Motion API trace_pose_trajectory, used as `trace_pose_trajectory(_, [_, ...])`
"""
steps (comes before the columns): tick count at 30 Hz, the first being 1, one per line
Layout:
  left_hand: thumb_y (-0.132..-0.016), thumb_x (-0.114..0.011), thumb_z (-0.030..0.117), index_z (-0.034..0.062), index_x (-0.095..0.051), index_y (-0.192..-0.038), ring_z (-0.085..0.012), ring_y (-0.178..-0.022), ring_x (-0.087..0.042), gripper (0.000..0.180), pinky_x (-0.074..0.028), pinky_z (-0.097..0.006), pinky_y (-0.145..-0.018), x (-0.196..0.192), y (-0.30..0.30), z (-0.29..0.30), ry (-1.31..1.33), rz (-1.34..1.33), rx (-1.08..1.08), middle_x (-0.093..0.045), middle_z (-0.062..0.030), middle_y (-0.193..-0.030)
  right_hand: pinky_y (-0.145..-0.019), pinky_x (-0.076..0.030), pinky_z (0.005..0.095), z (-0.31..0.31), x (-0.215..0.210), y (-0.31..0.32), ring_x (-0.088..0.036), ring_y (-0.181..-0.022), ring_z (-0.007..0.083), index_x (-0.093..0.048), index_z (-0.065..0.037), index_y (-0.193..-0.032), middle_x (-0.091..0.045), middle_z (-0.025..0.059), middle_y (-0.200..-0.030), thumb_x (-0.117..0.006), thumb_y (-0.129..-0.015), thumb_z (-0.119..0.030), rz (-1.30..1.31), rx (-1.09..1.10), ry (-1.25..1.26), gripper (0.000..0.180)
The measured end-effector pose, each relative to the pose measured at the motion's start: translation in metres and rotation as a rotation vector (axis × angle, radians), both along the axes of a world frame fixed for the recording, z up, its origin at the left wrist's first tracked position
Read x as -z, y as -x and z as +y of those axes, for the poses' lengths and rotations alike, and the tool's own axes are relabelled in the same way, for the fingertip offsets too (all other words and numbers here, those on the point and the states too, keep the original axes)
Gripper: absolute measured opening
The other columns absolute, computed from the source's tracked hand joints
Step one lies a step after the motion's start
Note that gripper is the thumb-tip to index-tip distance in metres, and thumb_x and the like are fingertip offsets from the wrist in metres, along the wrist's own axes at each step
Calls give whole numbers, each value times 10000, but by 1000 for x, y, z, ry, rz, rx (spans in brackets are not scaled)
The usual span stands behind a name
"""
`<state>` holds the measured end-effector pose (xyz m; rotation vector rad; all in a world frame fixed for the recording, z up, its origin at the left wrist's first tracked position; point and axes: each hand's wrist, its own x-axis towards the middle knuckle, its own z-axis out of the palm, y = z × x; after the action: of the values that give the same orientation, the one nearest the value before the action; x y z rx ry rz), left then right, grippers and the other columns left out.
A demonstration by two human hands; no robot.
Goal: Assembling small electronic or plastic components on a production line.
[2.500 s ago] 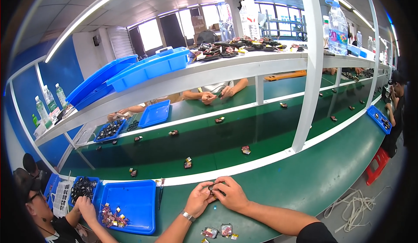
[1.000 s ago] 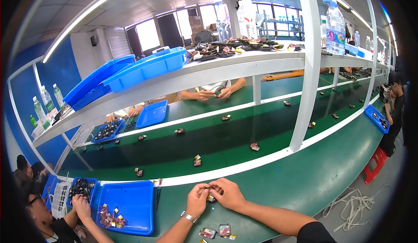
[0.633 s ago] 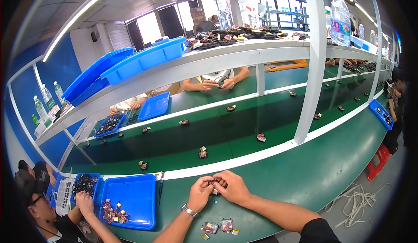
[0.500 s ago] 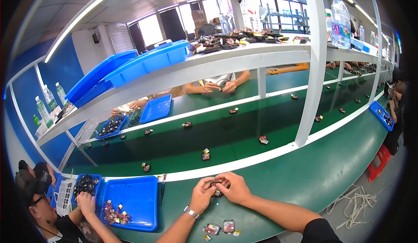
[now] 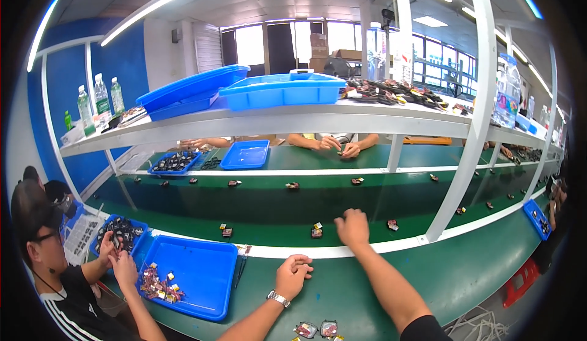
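My right hand (image 5: pixel 353 227) reaches over the dark green belt (image 5: pixel 269 209), its fingers bent downward between two small assemblies. Whatever it holds, if anything, is hidden beneath it. My left hand (image 5: pixel 295 275), with a metal watch (image 5: pixel 279 298) at the wrist, hovers above the green worktop (image 5: pixel 379 292). Its fingers are loosely curled and nothing shows in them. Near the front edge lie two small rounded pieces, one clear-rimmed casing (image 5: pixel 306 330) beside another casing (image 5: pixel 329 329), with small yellow-and-white parts at the picture's edge. The nearest assembly on the belt (image 5: pixel 316 231) is dark red with a yellow-white tab.
Left of me a blue tray (image 5: pixel 208 249) holds reddish parts with yellow-white tabs. A co-worker (image 5: pixel 55 261) handles something beside a bin of black parts (image 5: pixel 122 234). A white post (image 5: pixel 461 176) and shelf (image 5: pixel 287 118) rise ahead. Another person's hands (image 5: pixel 342 147) work across the belt.
My hands have parted from the small dark piece they were handling together. The right has moved forward over the belt; the left stays over the worktop. The view has tilted up and turned left.
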<state>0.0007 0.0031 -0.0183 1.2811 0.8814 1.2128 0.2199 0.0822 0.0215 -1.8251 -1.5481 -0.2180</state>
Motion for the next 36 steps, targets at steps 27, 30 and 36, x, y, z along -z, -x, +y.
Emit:
trace_pose_trajectory(27, [-1019,-410,116,-10,-390,-1364,-252,-1103,-606,368,-510,-397,-982,-29,2,-11,400,-123,579,-566,-156,-1235,-728,-538,348,-149,-13,36,-638,-851,256,-622,-44,-1029,-609,120,-1021,-677,-802,-51,370,-580,-3,234])
trace_pose_trajectory(30, [-998,-473,105,21,-451,-1305,-241,-1122,-592,319,-504,-418,-988,-25,-1,-13,409,-209,537,-555,-144,-1241,-705,-535,359,-147,-5,41,-640,-808,258,-624,-39,-974,-607,108,-966,-683,-792,-60,288,-536,-5,192])
trace_pose_trajectory(36, [-975,-514,72,24,-470,-1269,-238,-1119,-591,301,-492,-438,-1014,-21,0,-11,425,-268,541,-569,-130,-1211,-728,-533,375,-144,-1,38,-632,-853,273,-639,-55,-954,-604,87,-963,-687,-769,-64,155,-615,-116,191])
